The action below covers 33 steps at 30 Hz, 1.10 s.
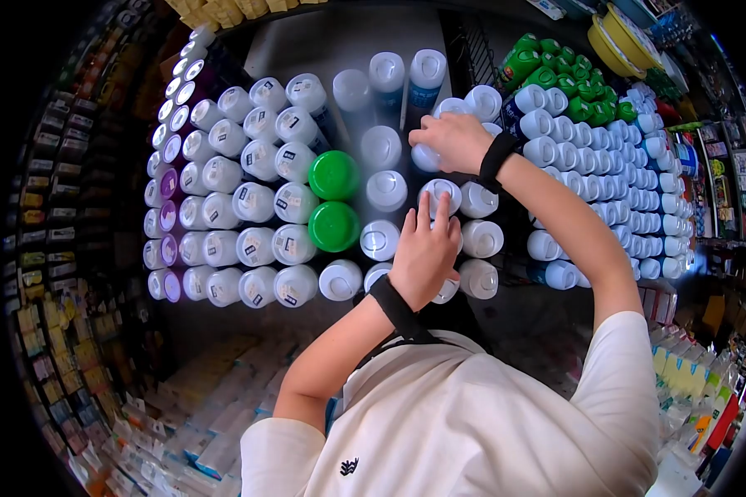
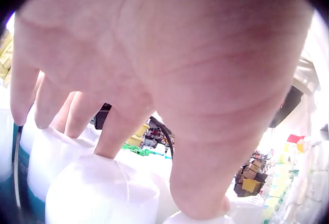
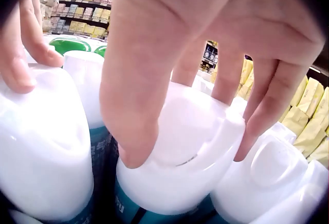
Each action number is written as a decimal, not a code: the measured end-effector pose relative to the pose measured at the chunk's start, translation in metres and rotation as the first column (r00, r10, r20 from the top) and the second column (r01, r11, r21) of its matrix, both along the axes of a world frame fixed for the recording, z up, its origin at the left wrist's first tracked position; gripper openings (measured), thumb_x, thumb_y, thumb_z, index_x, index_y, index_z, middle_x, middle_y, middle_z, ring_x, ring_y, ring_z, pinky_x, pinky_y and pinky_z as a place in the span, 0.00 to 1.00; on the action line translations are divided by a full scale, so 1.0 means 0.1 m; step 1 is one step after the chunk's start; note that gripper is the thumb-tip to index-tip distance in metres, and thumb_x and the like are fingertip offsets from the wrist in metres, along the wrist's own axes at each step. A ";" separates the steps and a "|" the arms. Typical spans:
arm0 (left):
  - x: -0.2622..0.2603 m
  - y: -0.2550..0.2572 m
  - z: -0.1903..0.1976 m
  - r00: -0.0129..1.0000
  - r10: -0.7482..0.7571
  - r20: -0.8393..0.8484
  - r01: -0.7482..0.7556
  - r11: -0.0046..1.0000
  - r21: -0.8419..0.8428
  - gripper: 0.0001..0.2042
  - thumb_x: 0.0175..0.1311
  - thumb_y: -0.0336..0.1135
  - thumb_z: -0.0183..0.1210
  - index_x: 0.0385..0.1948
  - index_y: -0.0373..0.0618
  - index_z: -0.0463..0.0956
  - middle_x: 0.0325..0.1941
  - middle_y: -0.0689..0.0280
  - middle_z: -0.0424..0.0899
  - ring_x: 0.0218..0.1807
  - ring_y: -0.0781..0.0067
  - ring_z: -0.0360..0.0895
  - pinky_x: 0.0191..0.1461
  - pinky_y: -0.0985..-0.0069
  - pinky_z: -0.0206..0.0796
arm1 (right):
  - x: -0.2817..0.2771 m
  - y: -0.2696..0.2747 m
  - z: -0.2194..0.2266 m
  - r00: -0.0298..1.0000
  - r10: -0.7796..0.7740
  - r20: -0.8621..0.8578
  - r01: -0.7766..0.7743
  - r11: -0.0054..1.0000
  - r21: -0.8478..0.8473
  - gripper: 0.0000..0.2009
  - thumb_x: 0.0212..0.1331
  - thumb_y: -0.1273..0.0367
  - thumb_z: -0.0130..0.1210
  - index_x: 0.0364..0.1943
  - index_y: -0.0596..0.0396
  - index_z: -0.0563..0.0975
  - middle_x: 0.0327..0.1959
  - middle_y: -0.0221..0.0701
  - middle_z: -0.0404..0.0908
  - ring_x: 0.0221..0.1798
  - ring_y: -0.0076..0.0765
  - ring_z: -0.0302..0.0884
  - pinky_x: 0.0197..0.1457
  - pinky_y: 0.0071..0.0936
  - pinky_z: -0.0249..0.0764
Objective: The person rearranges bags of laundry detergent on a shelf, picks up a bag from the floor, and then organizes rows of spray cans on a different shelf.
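Note:
My right hand (image 1: 458,141) grips a teal bottle by its white cap (image 3: 195,126), thumb on one side and fingers around the other. Just nearer my body, my left hand (image 1: 427,253) lies palm down over neighbouring white caps. Its fingertips touch the top of one white-capped bottle (image 1: 441,199), and the fingers are fairly straight. From the left wrist view, the palm (image 2: 128,44) spans several white caps (image 2: 103,193). Two round green caps (image 1: 333,174) stand left of both hands.
Rows of white-capped bottles (image 1: 257,203) with labels fill the left of the display. A denser block of pale-capped bottles (image 1: 588,157) stands to the right, with green bottles (image 1: 584,87) behind it. Stocked shelves (image 1: 66,166) line the left side, and yellow basins (image 1: 622,41) sit at the back right.

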State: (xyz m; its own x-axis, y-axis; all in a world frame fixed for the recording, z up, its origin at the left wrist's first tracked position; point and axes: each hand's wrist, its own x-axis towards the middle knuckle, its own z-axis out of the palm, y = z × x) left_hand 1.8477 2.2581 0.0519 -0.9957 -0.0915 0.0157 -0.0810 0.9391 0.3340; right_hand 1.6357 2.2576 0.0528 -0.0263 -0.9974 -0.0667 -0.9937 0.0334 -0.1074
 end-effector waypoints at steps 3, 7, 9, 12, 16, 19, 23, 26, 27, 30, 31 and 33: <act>0.00 0.00 0.01 1.000 0.001 0.002 -0.001 1.000 -0.001 0.38 0.34 0.44 0.74 0.53 0.37 0.72 0.67 0.49 0.60 0.69 0.41 0.56 0.66 0.55 0.59 | 0.04 -0.01 0.07 0.997 -0.076 -0.004 0.076 0.997 0.017 0.18 0.42 0.68 0.65 0.42 0.49 0.77 0.38 0.40 0.80 0.41 0.50 0.81 0.44 0.44 0.77; 0.00 0.02 0.01 1.000 0.003 0.013 -0.003 1.000 -0.021 0.38 0.35 0.45 0.73 0.53 0.37 0.72 0.67 0.50 0.60 0.69 0.41 0.56 0.66 0.55 0.59 | 0.10 -0.06 0.13 0.964 -0.259 0.051 0.258 0.966 0.034 0.18 0.45 0.61 0.64 0.39 0.54 0.76 0.35 0.43 0.82 0.38 0.51 0.82 0.43 0.43 0.78; -0.01 0.01 -0.01 1.000 -0.005 0.012 0.005 1.000 -0.021 0.38 0.35 0.45 0.73 0.53 0.37 0.72 0.67 0.50 0.60 0.69 0.41 0.56 0.65 0.56 0.59 | 0.12 -0.09 0.08 0.954 -0.298 0.037 0.297 0.954 0.033 0.18 0.47 0.59 0.63 0.39 0.55 0.78 0.36 0.43 0.83 0.38 0.51 0.82 0.44 0.41 0.78; -0.01 0.00 -0.01 1.000 -0.006 0.006 0.006 1.000 -0.020 0.37 0.35 0.45 0.73 0.53 0.38 0.72 0.67 0.50 0.60 0.68 0.42 0.56 0.65 0.57 0.59 | 0.11 -0.16 0.01 0.937 -0.342 0.070 0.339 0.939 0.053 0.18 0.49 0.58 0.63 0.38 0.56 0.79 0.37 0.44 0.83 0.39 0.50 0.82 0.44 0.41 0.78; -0.01 0.01 -0.02 1.000 -0.002 -0.001 0.002 1.000 -0.024 0.37 0.35 0.45 0.73 0.52 0.38 0.72 0.67 0.49 0.60 0.68 0.42 0.56 0.65 0.58 0.59 | 0.06 -0.15 0.03 0.936 -0.350 0.050 0.343 0.933 0.105 0.17 0.51 0.57 0.63 0.37 0.56 0.81 0.37 0.43 0.84 0.40 0.50 0.82 0.45 0.41 0.78; -0.01 0.01 -0.03 1.000 0.001 -0.003 -0.001 1.000 -0.010 0.37 0.34 0.45 0.73 0.52 0.38 0.72 0.67 0.49 0.60 0.68 0.42 0.56 0.66 0.59 0.58 | 0.04 -0.07 0.12 0.961 -0.275 0.035 0.263 0.944 0.198 0.17 0.49 0.62 0.65 0.41 0.55 0.80 0.42 0.44 0.82 0.43 0.52 0.81 0.46 0.41 0.77; 0.00 0.01 -0.04 1.000 -0.007 -0.017 0.007 1.000 -0.009 0.37 0.34 0.45 0.73 0.51 0.39 0.72 0.67 0.48 0.60 0.68 0.41 0.56 0.66 0.59 0.58 | -0.07 0.11 0.10 0.992 -0.118 0.055 0.108 0.983 0.147 0.23 0.44 0.69 0.67 0.48 0.54 0.76 0.50 0.45 0.75 0.47 0.54 0.79 0.49 0.41 0.76; -0.01 0.01 -0.03 1.000 -0.015 -0.010 0.015 1.000 -0.005 0.37 0.34 0.45 0.73 0.51 0.39 0.72 0.67 0.48 0.60 0.68 0.41 0.56 0.66 0.59 0.58 | -0.11 0.14 0.09 0.995 -0.053 0.083 0.041 0.990 0.134 0.26 0.42 0.72 0.68 0.50 0.53 0.75 0.52 0.46 0.72 0.49 0.55 0.78 0.51 0.42 0.76; -0.01 0.00 -0.04 1.000 -0.017 -0.012 0.017 1.000 -0.005 0.37 0.34 0.45 0.73 0.51 0.39 0.72 0.67 0.48 0.60 0.68 0.41 0.56 0.66 0.59 0.58 | -0.11 0.13 0.08 0.995 -0.046 0.084 0.035 0.991 0.129 0.25 0.41 0.72 0.68 0.49 0.53 0.75 0.52 0.46 0.73 0.49 0.55 0.78 0.51 0.42 0.75; -0.01 0.00 -0.05 1.000 -0.020 -0.010 0.020 1.000 -0.012 0.37 0.34 0.45 0.73 0.51 0.40 0.72 0.67 0.49 0.61 0.68 0.41 0.57 0.67 0.60 0.58 | -0.14 0.12 0.01 0.991 -0.088 0.100 0.078 0.992 0.098 0.27 0.39 0.70 0.69 0.51 0.54 0.75 0.49 0.44 0.74 0.46 0.54 0.78 0.51 0.40 0.76; -0.01 0.00 -0.05 1.000 -0.021 -0.009 0.021 1.000 -0.015 0.37 0.34 0.45 0.73 0.51 0.40 0.72 0.67 0.49 0.61 0.68 0.41 0.57 0.67 0.60 0.58 | -0.15 0.12 -0.01 0.988 -0.113 0.107 0.103 0.991 0.087 0.29 0.39 0.69 0.69 0.52 0.55 0.75 0.48 0.43 0.74 0.45 0.54 0.79 0.51 0.39 0.76; -0.01 0.00 -0.04 1.000 -0.015 -0.011 0.015 1.000 -0.020 0.37 0.34 0.46 0.73 0.51 0.40 0.72 0.67 0.49 0.61 0.68 0.42 0.57 0.67 0.61 0.58 | -0.17 0.10 0.01 0.978 -0.173 0.119 0.157 0.978 0.134 0.28 0.38 0.68 0.69 0.50 0.57 0.76 0.47 0.44 0.74 0.46 0.54 0.78 0.51 0.39 0.75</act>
